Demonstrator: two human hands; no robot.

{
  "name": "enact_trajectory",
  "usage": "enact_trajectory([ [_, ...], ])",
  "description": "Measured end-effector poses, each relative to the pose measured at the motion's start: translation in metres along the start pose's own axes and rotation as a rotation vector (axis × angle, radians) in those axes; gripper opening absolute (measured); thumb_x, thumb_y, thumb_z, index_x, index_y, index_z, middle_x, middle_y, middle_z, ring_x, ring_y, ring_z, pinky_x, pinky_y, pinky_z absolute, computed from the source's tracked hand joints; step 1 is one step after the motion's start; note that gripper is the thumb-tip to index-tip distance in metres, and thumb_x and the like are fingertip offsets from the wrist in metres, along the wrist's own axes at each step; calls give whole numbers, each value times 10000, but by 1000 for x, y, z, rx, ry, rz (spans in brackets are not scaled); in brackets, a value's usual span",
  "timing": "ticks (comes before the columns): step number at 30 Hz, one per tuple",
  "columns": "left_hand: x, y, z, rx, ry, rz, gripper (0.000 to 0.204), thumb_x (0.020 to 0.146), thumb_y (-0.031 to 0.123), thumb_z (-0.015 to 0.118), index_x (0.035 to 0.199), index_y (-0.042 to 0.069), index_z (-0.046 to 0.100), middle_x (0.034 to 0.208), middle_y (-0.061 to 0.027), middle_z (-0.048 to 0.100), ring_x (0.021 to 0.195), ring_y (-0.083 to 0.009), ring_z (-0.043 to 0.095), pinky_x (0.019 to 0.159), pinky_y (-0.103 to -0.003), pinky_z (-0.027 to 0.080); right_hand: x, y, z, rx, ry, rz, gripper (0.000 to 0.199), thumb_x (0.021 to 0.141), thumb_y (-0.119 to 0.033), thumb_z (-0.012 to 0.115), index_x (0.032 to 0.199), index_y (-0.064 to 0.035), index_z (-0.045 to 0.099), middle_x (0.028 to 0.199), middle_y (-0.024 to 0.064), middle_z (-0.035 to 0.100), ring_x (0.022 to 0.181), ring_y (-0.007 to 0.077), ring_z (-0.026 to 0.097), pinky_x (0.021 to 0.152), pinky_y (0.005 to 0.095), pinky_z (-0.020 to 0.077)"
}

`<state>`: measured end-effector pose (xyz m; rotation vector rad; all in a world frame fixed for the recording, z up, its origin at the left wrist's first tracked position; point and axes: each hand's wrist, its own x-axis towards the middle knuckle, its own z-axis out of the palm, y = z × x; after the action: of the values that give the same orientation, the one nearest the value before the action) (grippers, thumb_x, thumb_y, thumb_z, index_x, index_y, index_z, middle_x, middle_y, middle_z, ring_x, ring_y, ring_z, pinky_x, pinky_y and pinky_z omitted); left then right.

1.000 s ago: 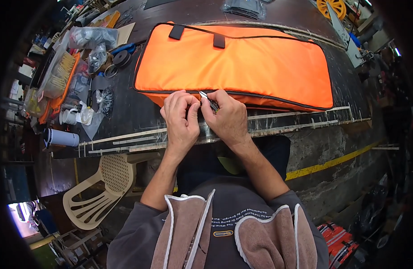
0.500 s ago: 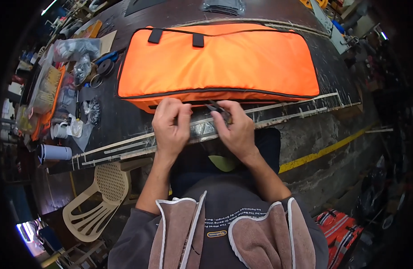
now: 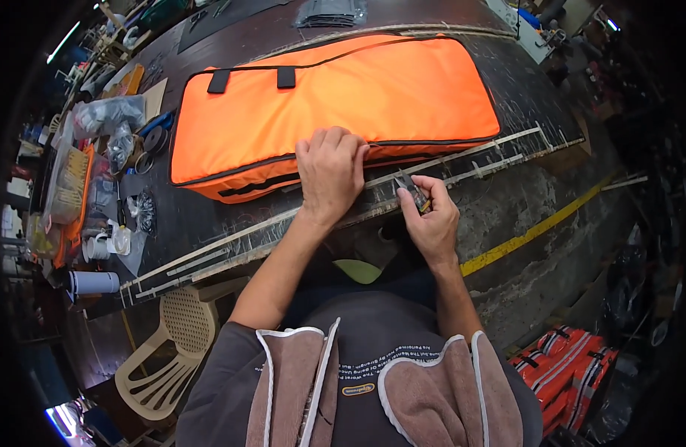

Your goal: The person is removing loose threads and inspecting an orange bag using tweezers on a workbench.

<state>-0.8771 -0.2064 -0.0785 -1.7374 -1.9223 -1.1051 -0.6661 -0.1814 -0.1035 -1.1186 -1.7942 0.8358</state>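
A padded orange bag point(image 3: 358, 100) with black edge trim and two black tabs lies on the dark worktable. My left hand point(image 3: 332, 175) is at its near top edge, fingers curled and closed against the black trim. Whatever those fingertips pinch is hidden by the hand. To the right of it, just off the bag and over the table's front edge, my right hand point(image 3: 436, 223) is closed around small cutting pliers point(image 3: 420, 198). Their dark jaws point up and left, towards the bag; the grips show black and yellow.
Along the table's left lie plastic bags point(image 3: 108, 112), an orange-edged bin point(image 3: 78, 201), a tape roll point(image 3: 155, 139) and a white tumbler point(image 3: 93, 283). A beige plastic chair point(image 3: 186, 324) stands below the table's front edge. Red bags point(image 3: 563, 372) lie at lower right.
My left hand has moved right along the bag's near edge and up onto it. My right hand has drawn away to the right and nearer, with the pliers. The bag appears shifted left and tilted in view.
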Motion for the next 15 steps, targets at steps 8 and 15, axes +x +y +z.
enact_trajectory([
  [8, -11, 15, -1, -143, -35, 63, 93, 940, 141, 797, 972, 105, 718, 1006, -53, 695, 1031, -281, 660, 894, -446, 407, 29, -4, 11, 18, 65, -152, 269, 953, -176, 878, 1145, -35, 756, 980, 160, 807, 850, 342, 802, 734, 425, 609],
  [15, 19, 1, -7, -32, -169, 46, 247, 917, 167, 836, 1157, 111, 838, 1053, -102, 733, 1028, -310, 710, 847, -466, 542, 41, -4, 12, -20, 80, -207, 265, 945, -176, 884, 1130, -26, 769, 958, 148, 809, 825, 282, 791, 722, 395, 601],
])
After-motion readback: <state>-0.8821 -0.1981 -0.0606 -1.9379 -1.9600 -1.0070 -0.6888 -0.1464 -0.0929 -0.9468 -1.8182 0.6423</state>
